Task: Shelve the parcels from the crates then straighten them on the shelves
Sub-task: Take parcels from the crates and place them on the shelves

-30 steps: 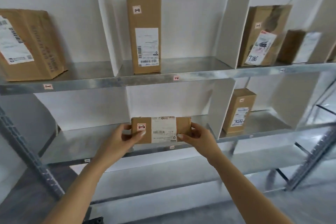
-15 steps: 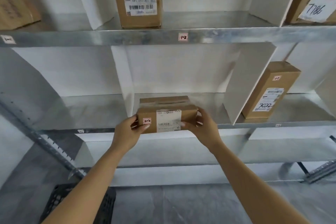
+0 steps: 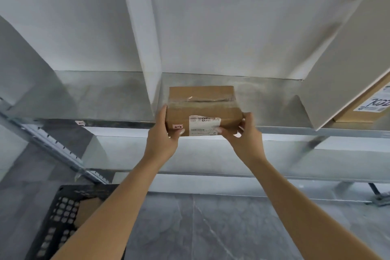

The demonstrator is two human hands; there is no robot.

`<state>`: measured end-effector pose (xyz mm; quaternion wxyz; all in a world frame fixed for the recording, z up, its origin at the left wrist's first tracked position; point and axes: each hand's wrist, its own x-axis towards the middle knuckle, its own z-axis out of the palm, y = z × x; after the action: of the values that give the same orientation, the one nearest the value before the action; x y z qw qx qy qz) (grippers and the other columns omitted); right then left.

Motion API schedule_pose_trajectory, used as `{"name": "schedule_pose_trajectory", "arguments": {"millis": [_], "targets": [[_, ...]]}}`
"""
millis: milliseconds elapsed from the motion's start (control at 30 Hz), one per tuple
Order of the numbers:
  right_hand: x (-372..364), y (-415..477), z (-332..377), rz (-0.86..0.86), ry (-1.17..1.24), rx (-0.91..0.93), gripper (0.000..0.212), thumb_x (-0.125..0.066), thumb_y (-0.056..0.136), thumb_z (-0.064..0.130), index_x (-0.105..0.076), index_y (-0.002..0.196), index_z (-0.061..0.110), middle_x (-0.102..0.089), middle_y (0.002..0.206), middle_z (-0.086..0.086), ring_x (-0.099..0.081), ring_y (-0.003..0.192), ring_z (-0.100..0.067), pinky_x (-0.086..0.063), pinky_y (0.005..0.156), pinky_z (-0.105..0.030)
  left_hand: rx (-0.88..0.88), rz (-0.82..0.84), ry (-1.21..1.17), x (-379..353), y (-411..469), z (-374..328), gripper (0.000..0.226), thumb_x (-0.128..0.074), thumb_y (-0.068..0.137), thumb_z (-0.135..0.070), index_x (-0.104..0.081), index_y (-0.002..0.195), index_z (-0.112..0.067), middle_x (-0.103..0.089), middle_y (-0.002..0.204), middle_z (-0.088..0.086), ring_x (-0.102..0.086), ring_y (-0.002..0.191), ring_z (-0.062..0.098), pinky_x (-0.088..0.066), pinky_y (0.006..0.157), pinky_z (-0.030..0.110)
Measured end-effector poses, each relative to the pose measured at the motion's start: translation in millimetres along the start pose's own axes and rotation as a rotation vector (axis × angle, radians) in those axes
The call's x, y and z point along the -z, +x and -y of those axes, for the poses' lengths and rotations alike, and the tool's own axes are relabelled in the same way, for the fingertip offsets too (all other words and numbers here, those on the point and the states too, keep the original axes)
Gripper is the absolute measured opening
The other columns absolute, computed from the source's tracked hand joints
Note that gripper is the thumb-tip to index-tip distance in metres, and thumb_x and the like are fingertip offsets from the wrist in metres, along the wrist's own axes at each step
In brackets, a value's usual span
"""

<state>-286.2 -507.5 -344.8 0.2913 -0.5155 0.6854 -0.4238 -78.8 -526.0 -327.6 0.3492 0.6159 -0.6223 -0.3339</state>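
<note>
- Currently: parcel [image 3: 202, 112] lies flat at the front edge of the shelf [image 3: 105, 99], label face towards the person, tag reads 2-2.
- Long axis runs left-right, parallel to the shelf's front edge.
- Straight ahead of both hands, 1 on each end, neither clearly nearer.
- Left hand [image 3: 162, 139] grips the left end: thumb on the front face, fingers up the side.
- Right hand [image 3: 242, 139] grips the right end, thumb on the label.
- Left end sits just beside the white divider [image 3: 143, 48], and the left hand's fingers are in that gap. Tight there.
- Surface: smooth sheet metal, so it should slide rather than need a lift.
- Room: bare shelf behind the parcel to the back wall and to its right up to the slanted divider [image 3: 337, 74].
- Judgement: push straight back, keeping the front face square to the edge.
- Another parcel [image 3: 367, 110] sits in the next bay right, well apart.
- Black crate [image 3: 61, 217] on the floor at lower left, with something brown inside.
</note>
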Motion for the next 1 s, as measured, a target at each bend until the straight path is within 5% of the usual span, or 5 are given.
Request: {"name": "schedule_pose_trajectory", "arguments": {"millis": [133,300,500,700,1000], "targets": [[-4,21,-3,-0.033,-0.095,0.005,0.052,-0.081,0.077,0.035,-0.043,0.105,0.013,-0.068,0.094,-0.002,-0.066,0.088,-0.026,-0.056,0.075,-0.045,-0.013,-0.014,0.064,-11,18,3,0.084,-0.063,0.089,-0.015,-0.007,0.152,-0.022,-0.051,0.139,0.005,-0.053,0.123,0.022,-0.042,0.099,0.028],[-10,49,4,-0.034,-0.136,0.003,0.055,-0.081,0.077,0.034,-0.042,0.107,0.01,-0.065,0.095,-0.002,-0.065,0.088,-0.03,-0.055,0.074,-0.049,0.017,-0.045,0.033,-17,48,1,0.083,-0.065,0.088,-0.009,-0.013,0.152,-0.022,-0.049,0.141,0.005,-0.05,0.125,0.021,-0.043,0.101,0.031],[-11,56,6,-0.049,-0.138,0.016,0.057,-0.081,0.077,0.033,-0.042,0.11,0.009,-0.059,0.092,0.003,-0.064,0.093,-0.03,-0.054,0.079,-0.049,0.032,-0.05,-0.008,-18,60,-4,0.083,-0.066,0.086,-0.006,-0.016,0.151,-0.018,-0.045,0.14,0.003,-0.048,0.125,0.017,-0.035,0.091,0.013],[5,36,12,-0.033,-0.125,0.032,0.089,-0.082,0.073,0.039,-0.029,0.14,0.017,-0.052,0.139,-0.008,-0.052,0.123,-0.027,-0.049,0.097,-0.041,0.097,-0.069,-0.023,-11,38,-17,0.092,-0.068,0.086,-0.01,-0.005,0.153,-0.018,-0.033,0.151,0.003,-0.037,0.136,0.021,-0.036,0.106,0.03],[2,-67,28,0.024,-0.131,0.137,0.085,-0.077,0.069,0.05,-0.034,0.139,0.026,-0.047,0.143,0.006,-0.047,0.129,-0.019,-0.04,0.105,-0.034,0.188,-0.12,-0.065,13,-91,22,0.094,-0.065,0.087,-0.007,-0.001,0.152,-0.026,-0.017,0.158,-0.006,-0.02,0.145,0.017,-0.022,0.118,0.036]]}}
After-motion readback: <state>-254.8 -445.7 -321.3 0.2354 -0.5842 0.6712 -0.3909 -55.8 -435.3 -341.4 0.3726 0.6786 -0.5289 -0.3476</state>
